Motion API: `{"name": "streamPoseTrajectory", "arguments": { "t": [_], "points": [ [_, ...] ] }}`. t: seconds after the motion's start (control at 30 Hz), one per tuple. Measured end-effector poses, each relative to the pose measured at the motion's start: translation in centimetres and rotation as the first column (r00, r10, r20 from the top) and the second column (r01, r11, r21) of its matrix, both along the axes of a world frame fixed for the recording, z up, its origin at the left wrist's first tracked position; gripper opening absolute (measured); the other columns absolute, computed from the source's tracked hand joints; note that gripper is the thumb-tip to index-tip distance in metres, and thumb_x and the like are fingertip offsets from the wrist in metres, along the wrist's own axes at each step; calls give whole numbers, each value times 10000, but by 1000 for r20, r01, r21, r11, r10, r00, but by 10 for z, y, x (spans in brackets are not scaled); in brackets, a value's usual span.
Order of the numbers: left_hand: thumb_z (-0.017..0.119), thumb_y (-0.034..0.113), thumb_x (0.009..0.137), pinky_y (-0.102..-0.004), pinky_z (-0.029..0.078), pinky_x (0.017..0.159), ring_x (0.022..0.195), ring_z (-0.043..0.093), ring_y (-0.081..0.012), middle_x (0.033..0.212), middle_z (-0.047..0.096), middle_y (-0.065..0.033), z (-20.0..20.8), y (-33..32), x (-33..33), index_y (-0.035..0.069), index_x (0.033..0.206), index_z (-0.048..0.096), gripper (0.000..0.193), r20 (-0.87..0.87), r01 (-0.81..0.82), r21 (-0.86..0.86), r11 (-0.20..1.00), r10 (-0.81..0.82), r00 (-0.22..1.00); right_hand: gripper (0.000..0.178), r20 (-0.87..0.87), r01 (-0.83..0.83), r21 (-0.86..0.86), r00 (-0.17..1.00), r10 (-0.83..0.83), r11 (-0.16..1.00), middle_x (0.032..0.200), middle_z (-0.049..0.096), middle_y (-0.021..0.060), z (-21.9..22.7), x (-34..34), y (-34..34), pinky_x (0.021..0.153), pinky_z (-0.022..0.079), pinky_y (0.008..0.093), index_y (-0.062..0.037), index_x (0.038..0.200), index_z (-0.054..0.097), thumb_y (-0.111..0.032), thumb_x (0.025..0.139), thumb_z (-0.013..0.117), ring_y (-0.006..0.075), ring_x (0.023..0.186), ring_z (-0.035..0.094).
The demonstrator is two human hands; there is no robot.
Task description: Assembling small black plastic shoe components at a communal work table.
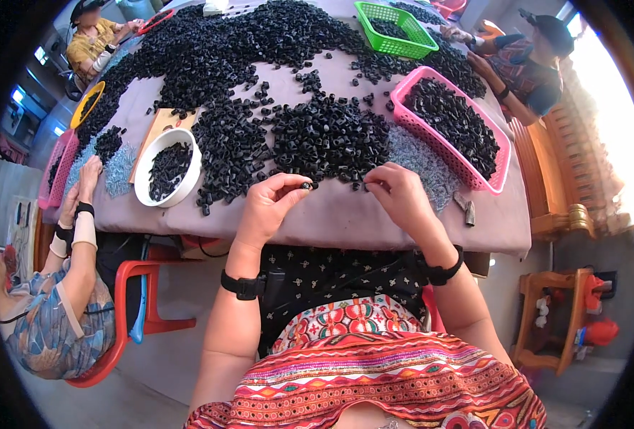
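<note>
My left hand (268, 204) is closed in a pinch near the table's front edge, with a small black cylindrical plastic part (306, 185) between thumb and fingertips. To its right, my right hand (405, 194) is also pinched shut, thumb against fingers. A dark speck shows at its fingertips, too small to name. Just beyond both hands lies a heap of small black plastic parts (331, 136). Beside my right hand spreads a pile of small clear pieces (418, 159). A pink basket (504, 154) full of black parts stands behind it.
A white bowl (142, 184) of thin black pieces stands left, by a wooden board (150, 134). A green basket (402, 48) is at the back. A small grey tube-like piece (467, 209) lies right. One person's hands (81, 184) work at left; two others sit farther off.
</note>
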State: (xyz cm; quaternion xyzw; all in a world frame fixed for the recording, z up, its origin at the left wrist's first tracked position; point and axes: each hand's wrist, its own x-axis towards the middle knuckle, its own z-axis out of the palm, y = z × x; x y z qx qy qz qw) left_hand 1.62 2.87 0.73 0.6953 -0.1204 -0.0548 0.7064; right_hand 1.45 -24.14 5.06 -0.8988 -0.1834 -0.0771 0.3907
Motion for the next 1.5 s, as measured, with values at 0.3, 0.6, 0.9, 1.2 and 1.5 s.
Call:
{"name": "streamPoseTrajectory", "arguments": {
  "t": [0.3,0.6,0.9,1.2,1.5],
  "points": [
    [661,-24,920,-204,506,786,878,636,-63,986,710,-18,4,-3,-1,-3,1109,704,195,-9,-8,17,1000,8,1000,105,107,117,-378,991,-83,918,858,595,115,-8,3,25,717,533,453,-58,859,658,-159,852,684,350,812,645],
    [718,37,881,-209,487,714,778,600,-45,899,681,8,4,-8,-3,19,1029,728,150,114,-31,139,990,15,993,124,-9,12,-199,1000,-14,980,872,604,130,-3,-4,28,706,535,427,-35,932,663,-120,843,678,336,802,650],
    [728,32,868,-219,481,705,775,598,-62,906,669,-6,4,-7,-3,-1,1020,722,156,138,-27,137,990,8,990,127,-32,-104,143,993,110,984,868,618,131,5,2,68,680,536,376,-12,922,667,-99,841,710,280,753,662],
    [717,52,891,-223,501,742,814,622,-64,904,693,-10,5,-5,-2,-2,1031,717,150,86,-28,109,994,19,996,108,57,-85,145,995,77,986,861,641,101,-1,1,76,637,520,313,1,959,700,-28,855,695,201,711,651],
    [686,40,919,-202,489,740,812,616,-52,920,707,-5,7,-13,-6,-13,1028,705,123,-19,-96,24,995,97,995,89,62,-48,211,997,35,976,890,652,148,-5,1,83,684,540,395,-17,941,705,-52,874,657,348,786,668]
  ]
}}
